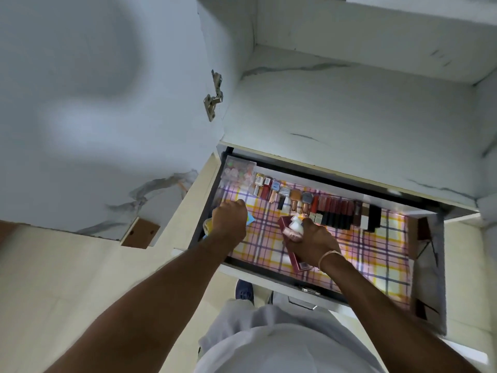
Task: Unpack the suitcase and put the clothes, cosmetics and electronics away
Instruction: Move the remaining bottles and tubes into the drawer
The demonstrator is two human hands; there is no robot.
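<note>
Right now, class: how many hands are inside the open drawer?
2. The left hand is at the drawer's left end; the right hand is near the middle, gripping cosmetics. None look hidden.

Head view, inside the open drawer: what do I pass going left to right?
Left hand → clear box at the back corner → right hand holding a white bottle → black tubes ending the back row → drawer's right wall.

Cool, dim daylight; drawer liner (pixel 376 246) glares, perhaps lit from inside. Soft shadow smears cabinet door (pixel 94 90). Wide-angle bending at edges; overall slight blur.
</note>
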